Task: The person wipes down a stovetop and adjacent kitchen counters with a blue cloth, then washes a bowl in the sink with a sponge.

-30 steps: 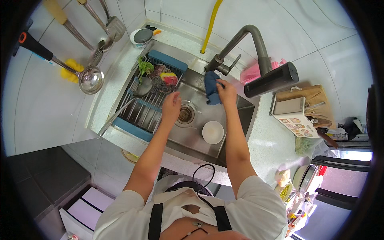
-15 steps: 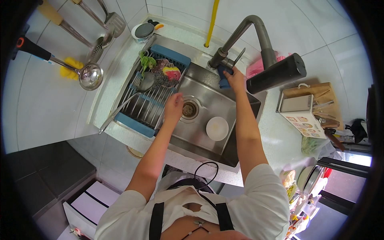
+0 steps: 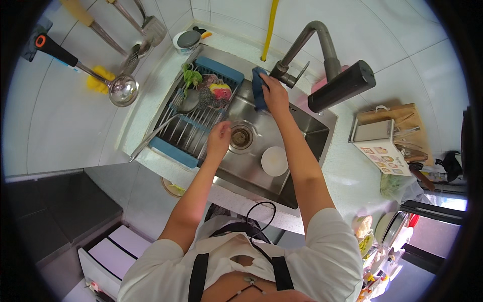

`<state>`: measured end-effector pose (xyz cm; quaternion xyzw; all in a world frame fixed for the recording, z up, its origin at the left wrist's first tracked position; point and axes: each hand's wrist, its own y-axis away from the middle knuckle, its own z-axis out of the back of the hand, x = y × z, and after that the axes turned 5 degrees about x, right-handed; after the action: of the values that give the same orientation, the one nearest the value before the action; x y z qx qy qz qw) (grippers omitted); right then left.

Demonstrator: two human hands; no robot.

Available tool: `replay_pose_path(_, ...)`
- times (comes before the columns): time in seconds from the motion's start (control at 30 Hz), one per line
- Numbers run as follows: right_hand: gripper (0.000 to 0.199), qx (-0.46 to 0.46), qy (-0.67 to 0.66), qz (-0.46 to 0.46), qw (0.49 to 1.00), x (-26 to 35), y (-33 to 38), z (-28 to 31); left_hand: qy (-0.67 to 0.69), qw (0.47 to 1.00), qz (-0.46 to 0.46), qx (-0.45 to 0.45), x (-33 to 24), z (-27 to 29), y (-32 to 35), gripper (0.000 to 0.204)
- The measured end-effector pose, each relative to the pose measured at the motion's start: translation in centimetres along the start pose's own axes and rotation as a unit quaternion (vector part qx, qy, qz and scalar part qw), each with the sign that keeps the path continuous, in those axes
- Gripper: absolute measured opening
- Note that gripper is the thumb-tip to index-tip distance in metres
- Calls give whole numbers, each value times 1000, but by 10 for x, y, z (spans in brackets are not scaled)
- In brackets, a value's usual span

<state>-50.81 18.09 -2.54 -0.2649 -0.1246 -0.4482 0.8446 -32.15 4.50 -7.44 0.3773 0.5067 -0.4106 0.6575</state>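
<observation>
My right hand is closed on a dark blue cloth at the back rim of the sink, just left of the faucet base. The cloth hangs down toward the basin. My left hand hovers by the right edge of the drying rack, fingers loosely curled, with nothing seen in them. Below and between my forearms, a white bowl rests on the floor of the steel sink, right of the drain. The grey faucet arches above the right side, ending in a black cylinder.
In the rack lie a ladle, green leaves, a wire scourer and a red-yellow sponge. Utensils, one a steel ladle, hang on the left wall. A knife holder stands right, a lidded container at back left.
My right hand has moved left with the blue cloth, from in front of the faucet base to the back rim beside it. My left hand has stayed nearly in place.
</observation>
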Motion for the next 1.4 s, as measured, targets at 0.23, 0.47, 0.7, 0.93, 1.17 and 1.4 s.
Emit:
replay_pose_path(0.23,33,54,41,-76,995,3,-19,-34,9,1000,6,-17,13,15,18,23)
replay_pose_path(0.47,31,166,3,-161,973,6,24,22,-18,1000,-1,-26,-4,18,46,23)
replay_pose_path(0.7,28,37,-3,-155,987,-50,111,71,-73,997,-21,-10,-3,30,81,21)
replay_pose_path(0.93,28,-17,-43,-213,976,-59,207,147,-76,997,4,2,-23,20,122,23)
replay_pose_path(1.17,25,-52,-150,-315,936,-44,268,168,-122,991,-12,44,-26,-39,131,24)
replay_pose_path(1.4,23,-106,-244,-350,898,-50,305,175,-238,958,98,124,13,-125,86,35)
